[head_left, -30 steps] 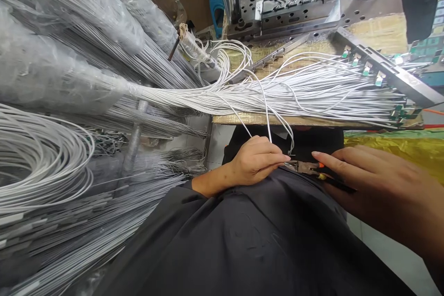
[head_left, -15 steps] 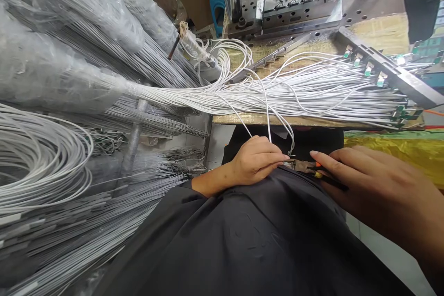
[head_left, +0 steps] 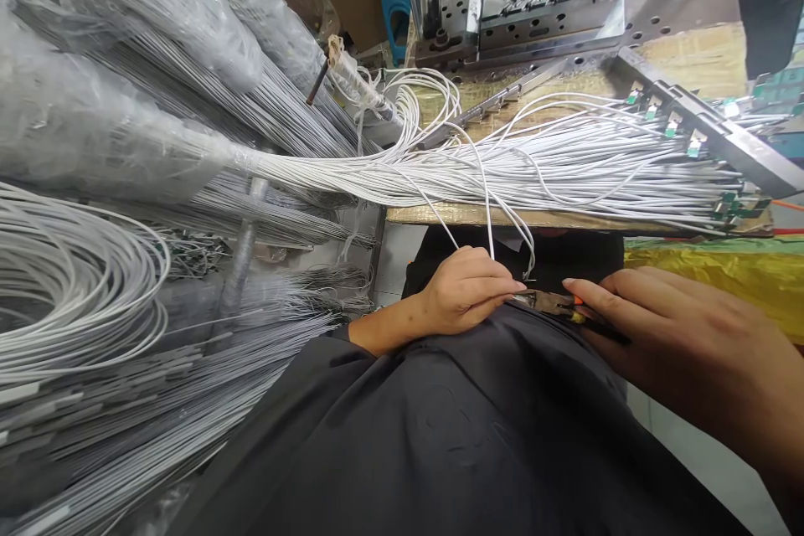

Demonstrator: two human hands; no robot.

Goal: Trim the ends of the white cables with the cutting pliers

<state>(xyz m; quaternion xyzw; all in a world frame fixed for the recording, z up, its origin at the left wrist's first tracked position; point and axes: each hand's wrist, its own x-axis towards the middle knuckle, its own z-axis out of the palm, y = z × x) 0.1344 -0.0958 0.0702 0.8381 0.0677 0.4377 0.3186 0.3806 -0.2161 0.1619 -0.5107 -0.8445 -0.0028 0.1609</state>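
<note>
My left hand (head_left: pixel 471 289) is closed in a pinch on a white cable (head_left: pixel 488 226) that comes down from the bench. The cable's tip is small and mostly hidden at my fingertips. Pliers (head_left: pixel 549 301) with dark jaws and orange and yellow marks on the handles are gripped in my right hand (head_left: pixel 659 314). Their jaws meet the cable end just right of my left fingertips; whether they are pressed together I cannot tell. Another white cable loop (head_left: pixel 524 243) hangs beside my left hand, its end close to the pliers.
A thick bundle of white cables (head_left: pixel 565 167) with green connector ends lies along the bench. Behind it stands a metal press fixture (head_left: pixel 546 8); a slanted metal bar (head_left: pixel 709 121) lies at right. Plastic-wrapped cable bundles (head_left: pixel 94 100) and a large coil (head_left: pixel 75 285) fill the left side.
Both hands keep nearly the same place, with the pliers at the cable end. The handles look slightly closer together now. The whole view has shifted a little.
</note>
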